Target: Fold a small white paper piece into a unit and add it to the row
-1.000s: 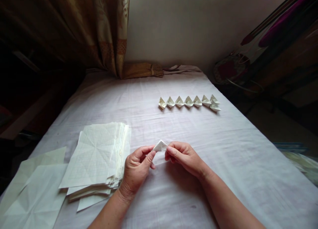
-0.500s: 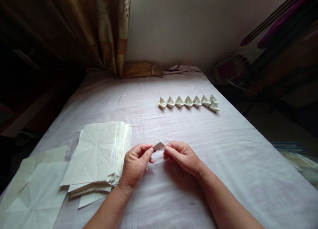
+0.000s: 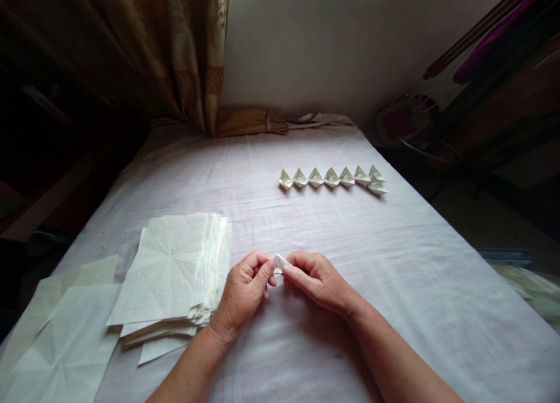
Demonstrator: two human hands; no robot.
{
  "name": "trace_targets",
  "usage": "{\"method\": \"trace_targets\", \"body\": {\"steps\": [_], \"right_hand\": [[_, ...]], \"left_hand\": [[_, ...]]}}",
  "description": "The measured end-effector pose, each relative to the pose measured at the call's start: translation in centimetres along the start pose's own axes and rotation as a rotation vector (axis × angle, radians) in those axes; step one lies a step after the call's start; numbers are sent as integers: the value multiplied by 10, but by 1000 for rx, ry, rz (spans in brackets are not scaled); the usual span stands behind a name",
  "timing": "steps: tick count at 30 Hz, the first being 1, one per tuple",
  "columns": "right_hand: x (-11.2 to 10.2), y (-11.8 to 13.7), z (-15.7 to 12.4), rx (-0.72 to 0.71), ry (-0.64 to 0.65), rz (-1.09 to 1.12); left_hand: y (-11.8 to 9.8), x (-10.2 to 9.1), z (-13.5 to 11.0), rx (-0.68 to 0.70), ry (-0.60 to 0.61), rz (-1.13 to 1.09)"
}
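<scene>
A small folded piece of white paper (image 3: pixel 279 263) is pinched between both hands, its pointed top showing above the fingers. My left hand (image 3: pixel 248 280) is closed on its left side, thumb in front. From the right, my right hand (image 3: pixel 315 279) grips the other side with thumb and fingers. The hands nearly meet above the sheet, and most of the folded paper is hidden by fingertips. Beyond them stands a row of several small folded paper boats (image 3: pixel 331 178), with one more in front of the row at its right end.
Left of my left hand lies a thick stack of creased paper sheets (image 3: pixel 161 269). Loose creased sheets (image 3: pixel 61 344) lie farther left. A pale bedsheet (image 3: pixel 420 286) covers the surface. A brown curtain (image 3: pixel 196 59) hangs at the back, by a fringed brown cloth (image 3: pixel 245 123).
My hands have moved closer together and slightly lower. The folded paper is turned, and less of it shows between the fingers. The boats and stack stay put.
</scene>
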State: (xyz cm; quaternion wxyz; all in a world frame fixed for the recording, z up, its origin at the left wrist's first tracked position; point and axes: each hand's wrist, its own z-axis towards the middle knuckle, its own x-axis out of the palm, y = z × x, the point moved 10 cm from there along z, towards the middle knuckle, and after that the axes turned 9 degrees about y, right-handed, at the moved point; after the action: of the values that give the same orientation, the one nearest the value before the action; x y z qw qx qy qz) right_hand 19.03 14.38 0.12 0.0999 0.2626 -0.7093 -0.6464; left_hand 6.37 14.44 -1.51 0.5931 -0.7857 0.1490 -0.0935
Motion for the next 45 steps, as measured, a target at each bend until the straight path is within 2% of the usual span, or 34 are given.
{"method": "trace_targets", "body": {"steps": [4,9,12,18,25,29,33,36,42,45], "right_hand": [[2,-3,1,-1,3,50],[1,-8,1,18,10,165],[1,-9,1,35,13,173],[3,-5,1,46,-3,71],[3,-2,2,49,-74,79],[2,-8,2,85,-39,168],[-4,-14,1,95,-5,304],[-9,-16,-1,93,-41,349],[-17,-13,-4,71,-194,262],[-18,-16,-4,77,-225,285]], "left_hand": [[-2,3,-1,15,24,55],[0,14,0,-10,194,0],[1,15,0,-29,236,-47],[-2,15,-2,23,215,-16],[0,16,-3,91,185,88],[3,16,-2,73,198,32],[1,9,0,67,140,-55],[-1,8,0,71,121,-79],[-2,15,0,60,166,-46],[-4,13,0,72,152,-21]]}}
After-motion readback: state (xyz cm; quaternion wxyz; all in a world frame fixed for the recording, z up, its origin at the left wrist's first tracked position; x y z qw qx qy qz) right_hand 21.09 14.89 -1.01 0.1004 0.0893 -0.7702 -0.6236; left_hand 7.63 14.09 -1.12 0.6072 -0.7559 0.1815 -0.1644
